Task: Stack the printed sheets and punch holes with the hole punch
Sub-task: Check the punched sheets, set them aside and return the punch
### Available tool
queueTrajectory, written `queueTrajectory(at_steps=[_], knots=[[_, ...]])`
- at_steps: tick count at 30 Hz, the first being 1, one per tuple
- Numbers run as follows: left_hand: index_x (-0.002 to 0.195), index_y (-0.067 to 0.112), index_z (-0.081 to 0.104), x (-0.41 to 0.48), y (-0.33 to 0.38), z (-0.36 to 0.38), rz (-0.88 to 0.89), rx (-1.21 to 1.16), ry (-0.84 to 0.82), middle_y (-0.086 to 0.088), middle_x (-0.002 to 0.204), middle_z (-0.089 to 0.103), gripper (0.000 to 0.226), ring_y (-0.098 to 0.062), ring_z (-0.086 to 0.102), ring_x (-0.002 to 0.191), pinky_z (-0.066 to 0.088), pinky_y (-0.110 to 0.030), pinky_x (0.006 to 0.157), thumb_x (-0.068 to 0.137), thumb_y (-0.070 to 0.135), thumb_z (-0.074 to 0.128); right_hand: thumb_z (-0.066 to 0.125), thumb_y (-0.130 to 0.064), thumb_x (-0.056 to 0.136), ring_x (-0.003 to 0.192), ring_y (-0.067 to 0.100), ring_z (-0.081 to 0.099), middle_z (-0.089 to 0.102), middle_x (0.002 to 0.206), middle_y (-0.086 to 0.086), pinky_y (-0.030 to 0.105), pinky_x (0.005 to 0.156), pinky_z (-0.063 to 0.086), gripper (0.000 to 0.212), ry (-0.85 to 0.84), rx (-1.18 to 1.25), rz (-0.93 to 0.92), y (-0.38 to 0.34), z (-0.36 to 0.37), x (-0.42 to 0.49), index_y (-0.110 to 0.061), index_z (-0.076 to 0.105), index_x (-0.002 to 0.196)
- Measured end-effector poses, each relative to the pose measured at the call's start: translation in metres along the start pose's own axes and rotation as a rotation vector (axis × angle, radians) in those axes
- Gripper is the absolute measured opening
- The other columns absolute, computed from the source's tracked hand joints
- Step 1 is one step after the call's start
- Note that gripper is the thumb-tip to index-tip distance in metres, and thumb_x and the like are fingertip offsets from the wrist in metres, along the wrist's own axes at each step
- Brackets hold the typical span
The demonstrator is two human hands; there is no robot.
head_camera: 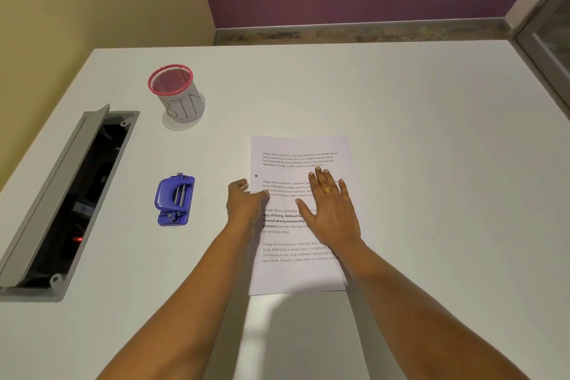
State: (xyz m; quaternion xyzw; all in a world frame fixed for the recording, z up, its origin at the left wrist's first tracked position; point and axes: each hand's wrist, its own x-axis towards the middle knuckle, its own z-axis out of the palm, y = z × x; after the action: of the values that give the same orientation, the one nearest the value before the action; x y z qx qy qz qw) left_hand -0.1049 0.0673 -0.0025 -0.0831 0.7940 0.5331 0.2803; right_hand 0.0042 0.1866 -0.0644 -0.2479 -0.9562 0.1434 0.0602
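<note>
Printed sheets flat under right hand, fingers spread; left hand fingers pinch their edge; mesh bin upright.

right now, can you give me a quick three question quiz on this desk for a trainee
1. True or false: the hole punch rests on top of the printed sheets.
2. The right hand is: A) lying flat on the sheets, B) gripping the hole punch, C) lifted clear of the table.
3. Fill in: the left hand is at the sheets' ____ edge.

Key
1. False: it lies on the table to their left, apart from them.
2. A
3. left
</note>
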Motion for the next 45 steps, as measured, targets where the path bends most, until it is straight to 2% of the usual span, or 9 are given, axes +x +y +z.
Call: queueTrajectory(at_steps=[4,8,15,18,22,29,33,39,45], knots=[[0.094,0.008,0.065,0.0,-0.005,-0.005,0.044,0.048,-0.048,-0.012,0.101,0.068,0.017,-0.024,0.06,0.081,0.048,-0.026,0.068,0.084,-0.002,0.056,0.03,-0.05,0.094,0.146,0.016,0.012,0.018,0.157,0.004,0.037,0.119,0.003,0.065,-0.011,0.017,-0.004,0.0,-0.002,0.0,-0.013,0.022,0.146],[0.097,0.008,0.067,-0.005,-0.005,-0.007,0.11,0.035,-0.043,-0.008,0.097,0.068,0.021,-0.023,0.061,0.082,0.047,-0.028,0.075,0.084,-0.003,0.055,0.036,-0.045,0.095,0.146,0.014,0.011,0.018,0.157,0.003,0.033,0.118,0.0,0.061,-0.038,0.202,0.016,0.001,-0.01,0.003,-0.014,0.023,0.146],[0.092,0.018,0.061,-0.027,0.005,-0.015,0.309,-0.025,-0.11,0.0,0.091,0.066,0.021,-0.018,0.062,0.083,0.048,-0.029,0.079,0.086,-0.001,0.054,0.048,-0.028,0.094,0.144,0.02,0.019,0.02,0.156,0.008,0.035,0.117,0.018,0.064,0.155,0.709,0.534,0.02,-0.048,-0.02,-0.009,0.016,0.147],[0.095,0.019,0.06,-0.04,0.011,-0.022,0.373,-0.087,-0.162,0.003,0.093,0.067,0.022,-0.019,0.064,0.089,0.05,-0.033,0.083,0.087,0.0,0.052,0.049,-0.024,0.094,0.124,0.016,0.045,0.042,0.144,0.01,0.025,0.101,0.034,0.052,0.166,0.935,0.67,0.023,-0.067,-0.031,-0.011,0.031,0.142],[0.094,0.019,0.059,-0.062,0.018,-0.031,0.451,-0.151,-0.172,0.005,0.089,0.067,0.021,-0.016,0.065,0.084,0.053,-0.029,0.077,0.088,0.001,0.052,0.05,-0.011,0.093,0.098,0.015,0.056,0.059,0.126,0.011,0.025,0.085,0.043,0.031,0.227,1.122,0.648,0.014,-0.091,-0.046,-0.009,0.051,0.124],[0.094,0.016,0.058,-0.104,0.037,-0.05,0.604,-0.317,-0.157,-0.001,0.095,0.066,0.02,-0.013,0.063,0.086,0.051,-0.024,0.08,0.088,-0.002,0.051,0.049,-0.011,0.093,0.084,0.016,0.06,0.065,0.099,0.004,0.017,0.066,0.048,0.012,0.466,1.081,0.41,-0.01,-0.142,-0.064,-0.013,0.055,0.103],[0.089,0.025,0.06,-0.118,0.038,-0.061,0.672,-0.389,-0.199,0.008,0.092,0.068,0.029,0.004,0.066,0.076,0.05,-0.008,0.065,0.087,-0.003,0.053,0.049,-0.009,0.093,0.079,0.004,0.057,0.06,0.087,-0.01,0.004,0.063,0.048,0.009,0.561,1.11,0.281,-0.019,-0.158,-0.081,-0.017,0.051,0.098],[0.092,0.023,0.059,-0.114,-0.002,-0.064,0.594,-0.269,-0.241,0.009,0.093,0.066,0.023,-0.001,0.061,0.085,0.045,-0.011,0.071,0.088,0.0,0.054,0.054,-0.011,0.091,0.081,0.01,0.056,0.06,0.09,-0.004,0.01,0.068,0.048,0.009,0.497,1.021,0.321,-0.015,-0.129,-0.119,-0.013,0.053,0.1],[0.092,0.009,0.058,-0.095,-0.036,-0.067,0.456,-0.084,-0.176,-0.006,0.101,0.063,0.01,-0.02,0.058,0.095,0.041,-0.028,0.088,0.087,0.001,0.055,0.054,-0.006,0.09,0.089,0.016,0.057,0.063,0.097,0.005,0.024,0.079,0.043,0.014,0.341,0.867,0.476,-0.003,-0.1,-0.135,-0.005,0.059,0.104]])
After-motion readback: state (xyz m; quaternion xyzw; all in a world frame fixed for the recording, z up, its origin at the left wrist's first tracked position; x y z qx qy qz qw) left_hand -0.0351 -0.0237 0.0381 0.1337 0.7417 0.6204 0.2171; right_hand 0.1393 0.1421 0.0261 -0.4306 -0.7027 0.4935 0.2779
